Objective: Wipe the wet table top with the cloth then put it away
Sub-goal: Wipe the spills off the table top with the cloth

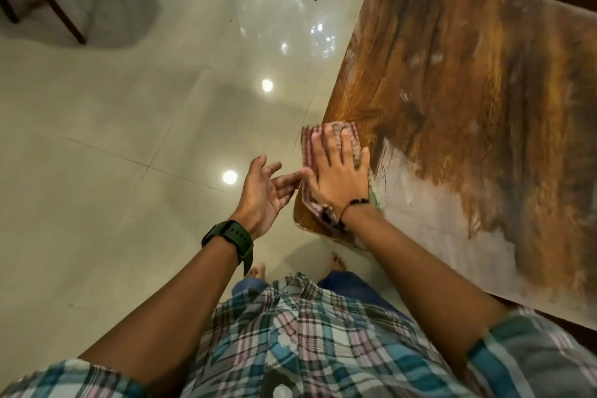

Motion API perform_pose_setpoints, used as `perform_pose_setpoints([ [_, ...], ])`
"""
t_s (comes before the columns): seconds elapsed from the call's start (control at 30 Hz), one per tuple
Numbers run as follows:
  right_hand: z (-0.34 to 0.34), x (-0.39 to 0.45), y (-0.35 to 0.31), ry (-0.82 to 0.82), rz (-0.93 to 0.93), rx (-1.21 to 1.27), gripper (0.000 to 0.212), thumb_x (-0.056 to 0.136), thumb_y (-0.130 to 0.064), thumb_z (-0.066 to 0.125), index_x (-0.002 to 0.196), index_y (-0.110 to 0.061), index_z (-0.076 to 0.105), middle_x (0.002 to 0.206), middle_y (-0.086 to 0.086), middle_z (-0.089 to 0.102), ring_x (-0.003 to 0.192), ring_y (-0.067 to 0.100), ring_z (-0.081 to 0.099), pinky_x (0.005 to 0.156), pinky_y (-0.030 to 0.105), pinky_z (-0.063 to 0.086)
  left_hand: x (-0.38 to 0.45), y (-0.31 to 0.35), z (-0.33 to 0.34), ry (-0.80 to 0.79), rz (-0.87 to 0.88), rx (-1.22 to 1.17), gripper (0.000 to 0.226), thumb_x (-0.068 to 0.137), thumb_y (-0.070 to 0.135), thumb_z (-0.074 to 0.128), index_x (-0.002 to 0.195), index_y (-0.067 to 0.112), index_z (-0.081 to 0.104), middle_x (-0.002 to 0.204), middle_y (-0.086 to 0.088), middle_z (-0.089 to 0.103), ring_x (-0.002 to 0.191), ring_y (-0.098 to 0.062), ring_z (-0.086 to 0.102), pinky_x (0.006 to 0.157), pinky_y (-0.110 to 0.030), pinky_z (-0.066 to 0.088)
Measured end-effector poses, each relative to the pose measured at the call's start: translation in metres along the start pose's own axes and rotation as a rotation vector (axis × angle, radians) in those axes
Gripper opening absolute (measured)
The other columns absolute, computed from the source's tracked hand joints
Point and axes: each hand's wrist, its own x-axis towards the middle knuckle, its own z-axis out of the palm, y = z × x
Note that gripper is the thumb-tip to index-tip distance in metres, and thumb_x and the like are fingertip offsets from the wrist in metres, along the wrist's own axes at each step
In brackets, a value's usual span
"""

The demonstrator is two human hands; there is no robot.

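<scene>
Right hand flat on checked cloth at wet table corner, left hand open alongside.

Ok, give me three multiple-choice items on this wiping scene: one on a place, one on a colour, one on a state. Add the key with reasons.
1. Where does the cloth lie?
A. on the floor
B. at the table's near left corner, partly over the edge
C. at the table's far edge

2. What colour is the watch?
A. dark green
B. white
C. red

3. What is the right hand doing?
A. hanging idle
B. pressing flat on the cloth
C. holding a cup

Key:
1 B: the cloth sits at the corner nearest the person, its left edge past the table.
2 A: the band on the left wrist is dark green.
3 B: its fingers are spread straight on the cloth, while the left hand waits open beside the edge.
</scene>
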Motion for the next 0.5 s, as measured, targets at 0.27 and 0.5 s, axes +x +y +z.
perform_pose_setpoints([
  [0.27,-0.027,0.078,0.032,-0.023,0.146,0.064,0.067,0.097,-0.056,0.016,0.151,-0.024,-0.006,0.158,0.004,-0.014,0.144,0.029,-0.015,0.113,0.055,-0.010,-0.016,0.002,0.026,0.040,0.115,0.352,0.047,0.097,0.041,0.026,0.131,0.013,0.043,0.133,-0.010,0.052,0.115,-0.015,0.047,0.107,-0.032,0.027],
  [0.5,0.013,-0.067,0.020,0.081,0.053,0.083,0.068,0.092,-0.054,0.011,0.151,-0.019,0.013,0.158,0.008,0.011,0.145,0.032,0.006,0.113,0.053,-0.003,-0.010,-0.021,0.067,-0.057,0.503,0.791,0.043,0.096,0.034,0.036,0.137,0.019,0.039,0.138,-0.002,0.046,0.121,-0.011,0.043,0.104,-0.029,0.036],
])
